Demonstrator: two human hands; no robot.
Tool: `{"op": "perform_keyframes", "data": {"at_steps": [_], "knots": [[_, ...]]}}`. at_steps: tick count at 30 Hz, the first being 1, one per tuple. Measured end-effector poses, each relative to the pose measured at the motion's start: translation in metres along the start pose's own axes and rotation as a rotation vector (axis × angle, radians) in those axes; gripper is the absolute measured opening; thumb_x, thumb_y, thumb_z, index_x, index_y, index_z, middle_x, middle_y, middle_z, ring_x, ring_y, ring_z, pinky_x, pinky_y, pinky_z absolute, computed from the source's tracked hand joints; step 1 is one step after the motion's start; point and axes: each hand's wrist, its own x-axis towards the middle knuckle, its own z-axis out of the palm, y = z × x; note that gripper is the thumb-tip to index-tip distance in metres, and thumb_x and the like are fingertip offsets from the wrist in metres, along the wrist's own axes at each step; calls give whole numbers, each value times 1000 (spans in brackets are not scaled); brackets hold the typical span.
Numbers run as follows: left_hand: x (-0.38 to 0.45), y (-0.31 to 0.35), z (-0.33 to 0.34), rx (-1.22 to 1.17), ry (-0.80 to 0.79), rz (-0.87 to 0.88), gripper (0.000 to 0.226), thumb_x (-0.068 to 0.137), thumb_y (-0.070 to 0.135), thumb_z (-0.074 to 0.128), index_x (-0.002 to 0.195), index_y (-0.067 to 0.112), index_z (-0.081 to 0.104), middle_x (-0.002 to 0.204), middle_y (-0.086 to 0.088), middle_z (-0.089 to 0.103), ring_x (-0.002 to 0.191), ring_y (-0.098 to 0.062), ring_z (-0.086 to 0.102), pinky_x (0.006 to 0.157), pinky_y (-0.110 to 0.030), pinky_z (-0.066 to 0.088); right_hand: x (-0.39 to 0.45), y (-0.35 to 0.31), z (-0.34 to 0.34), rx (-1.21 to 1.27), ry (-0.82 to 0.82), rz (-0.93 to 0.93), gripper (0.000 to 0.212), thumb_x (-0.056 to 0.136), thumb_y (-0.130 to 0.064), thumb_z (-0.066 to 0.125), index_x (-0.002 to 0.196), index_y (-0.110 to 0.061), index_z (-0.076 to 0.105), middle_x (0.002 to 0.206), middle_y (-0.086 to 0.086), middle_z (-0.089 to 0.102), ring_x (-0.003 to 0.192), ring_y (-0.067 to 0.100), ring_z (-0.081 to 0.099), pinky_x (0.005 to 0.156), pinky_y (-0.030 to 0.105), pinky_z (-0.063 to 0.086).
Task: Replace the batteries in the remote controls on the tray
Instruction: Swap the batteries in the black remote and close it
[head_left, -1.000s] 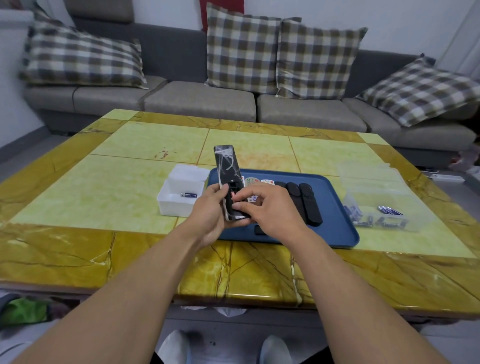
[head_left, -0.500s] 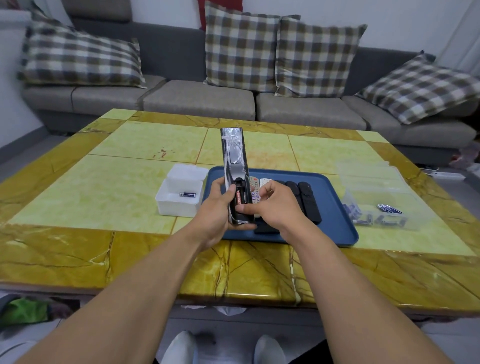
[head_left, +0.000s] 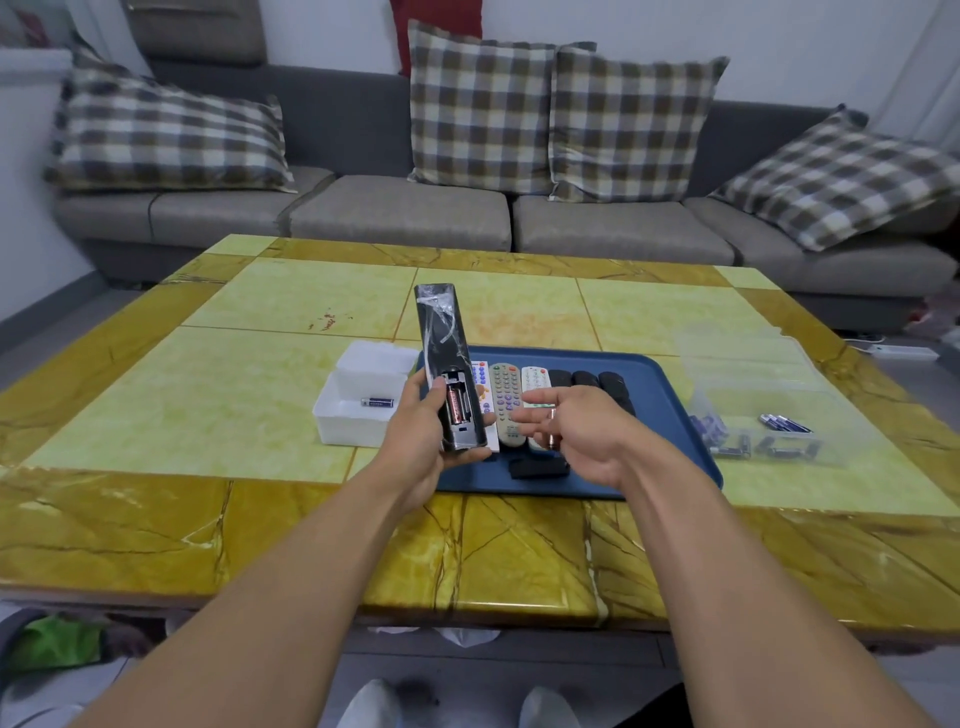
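In front of a grey sofa, over the yellow marble-tiled table at the blue plastic tray's left edge, the left hand grips the long black remote, its open compartment showing a copper battery that could drop out if tilted, while the right hand hovers spread, empty.

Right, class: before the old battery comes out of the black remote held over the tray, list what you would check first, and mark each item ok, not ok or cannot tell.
1. Battery cover off the black remote: ok, compartment open.
2. Old battery exposed: ok.
3. Left hand gripping the remote firmly: ok.
4. Right hand free to pull it: ok, open.
5. White bin within reach for old cells: ok.
6. Fresh batteries in the clear container: cannot tell whether fresh.
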Motion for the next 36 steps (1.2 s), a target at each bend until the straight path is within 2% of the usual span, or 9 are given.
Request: {"op": "perform_keyframes", "data": {"at_steps": [2,7,12,17,20,24,29,32,36], "knots": [[2,-3,1,16,-26,7,28,109,32,37,135,28,46,117,-11,72,92,-29,76,58,-43,61,0,4,2,-9,36,-58,23,101,5,45,121,-5,52,109,11,69,104,24,69,89,31,54],[-1,-5,0,-14,-116,-1,37,104,11,53,137,23,43,123,-16,68,99,-35,74,62,-45,60,1,4,7,-113,109,-348,24,94,-31,68,109,-20,52,102,-4,76,92,1,71,83,24,53],[-2,-3,-3,7,-161,25,54,95,-9,58,138,20,43,121,-18,68,100,-34,73,65,-47,61,2,4,15,-110,54,-481,13,93,-13,70,98,-13,57,104,-7,77,101,3,70,93,31,55],[-5,-3,-9,50,-215,38,58,95,-12,54,138,23,41,117,-20,70,103,-35,73,70,-53,61,-1,-1,17,-183,119,-587,12,82,-18,81,86,-27,74,92,-5,75,89,3,69,84,29,57],[-5,-1,-13,102,-194,58,60,95,-11,56,139,27,41,116,-17,70,96,-33,74,66,-48,61,-3,2,22,-226,71,-584,15,83,-17,80,92,-28,76,84,-4,75,83,7,70,80,32,58],[-6,3,-14,87,-188,37,50,97,-6,47,134,27,46,107,-11,74,93,-30,75,58,-43,59,-3,2,25,-235,128,-575,18,82,-18,81,91,-28,68,84,-13,76,78,6,69,72,24,50],[-7,5,-13,28,-191,16,26,107,19,38,132,22,48,108,-15,74,95,-35,74,54,-45,58,-4,6,29,-266,116,-574,16,81,-17,82,87,-19,67,83,-9,75,81,6,70,66,21,53],[-7,6,-11,54,-192,24,28,109,33,36,130,18,48,99,-7,75,82,-25,74,57,-48,59,-3,8,31,-360,129,-598,15,80,-20,82,87,-23,69,82,-9,72,76,8,67,71,33,57],[-8,4,-11,85,-208,10,25,108,37,38,124,22,49,106,-5,76,84,-28,73,61,-55,60,4,9,31,-524,174,-612,18,77,-27,85,90,-28,74,85,-12,53,71,8,51,72,33,55]]}}
